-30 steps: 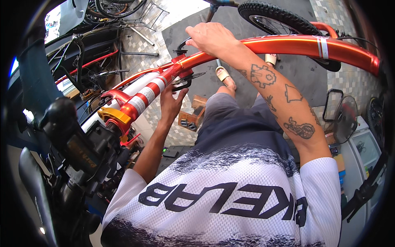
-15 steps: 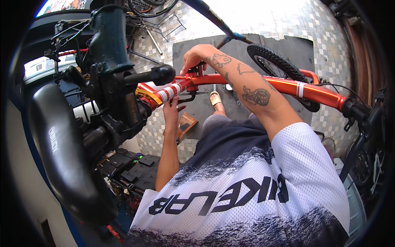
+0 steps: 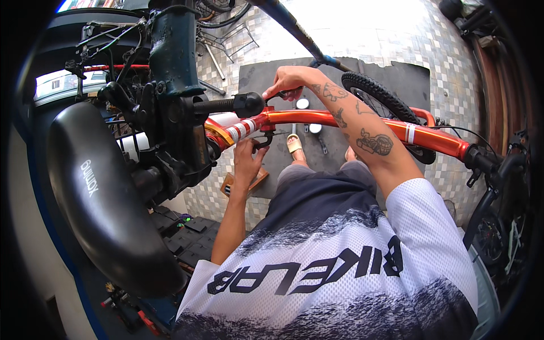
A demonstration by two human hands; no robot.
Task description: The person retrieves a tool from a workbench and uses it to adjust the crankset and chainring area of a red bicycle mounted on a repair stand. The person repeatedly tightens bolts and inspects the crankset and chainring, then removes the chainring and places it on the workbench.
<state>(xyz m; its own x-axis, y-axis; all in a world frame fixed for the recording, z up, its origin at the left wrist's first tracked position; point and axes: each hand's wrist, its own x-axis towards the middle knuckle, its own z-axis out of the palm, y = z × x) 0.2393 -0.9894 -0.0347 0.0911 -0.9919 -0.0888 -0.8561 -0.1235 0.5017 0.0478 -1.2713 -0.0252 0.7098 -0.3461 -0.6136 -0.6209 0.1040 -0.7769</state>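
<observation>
An orange-red bicycle frame [image 3: 362,120] runs across in front of me, its seat-post end at the black clamp [image 3: 178,122] on the left. My left hand [image 3: 247,161] is closed round a black crank arm [image 3: 264,143] on the near side of the frame. On the far side, my right hand [image 3: 288,84] is bent at the fingers around another dark crank arm [image 3: 276,97], which they partly hide. Both hands are close to the bottom bracket [image 3: 266,118]. A black saddle [image 3: 107,192] fills the left foreground.
A dark mat [image 3: 391,79] covers part of the tiled floor, with round white-topped containers [image 3: 315,128] on it. A wooden box [image 3: 255,184] lies below my left hand. A knobby tyre [image 3: 379,90] stands beyond the frame. The clamp's black handle [image 3: 248,105] juts toward my right hand.
My left hand has moved right, from beside the frame tube onto the near crank arm. My right hand has shifted slightly right, away from the tube. The view has shifted a little.
</observation>
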